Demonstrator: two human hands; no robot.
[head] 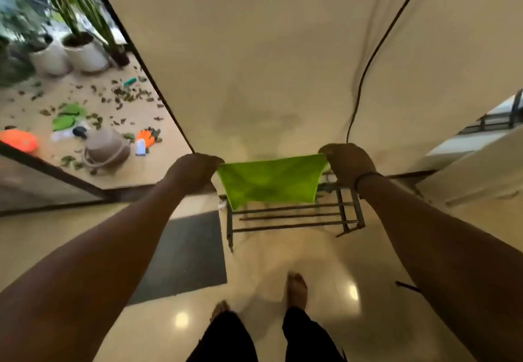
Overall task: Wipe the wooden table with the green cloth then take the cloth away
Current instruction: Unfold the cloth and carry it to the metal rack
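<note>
step: taking cloth away, we judge | green cloth (268, 180) stretched in the air above the metal rack (297, 217) | left hand (195, 172) and right hand (349, 163) each pinch a top corner | no wooden table in view | next: lower it across a bar

1. Metal rack (297, 217) – dark slatted frame, standing against the cream wall (268, 50).
2. Dark floor mat (186, 254) – flat on the glossy pale floor (353, 319), just left of the rack.
3. Black cable (376, 50) – runs down the wall.
4. White plant pots (85, 53) – two, side by side, beyond the doorway, holding tall green plants.
5. Scattered leaves (127, 95) – strewn over the outer floor.
6. Tan hat (106, 149) – lying near the door frame.
7. Orange glove (145, 137) – just beside the hat.
8. Orange object (18, 141) – far left, too blurred to identify.
9. Green items (68, 116) – among the leaves, indistinct.
</note>
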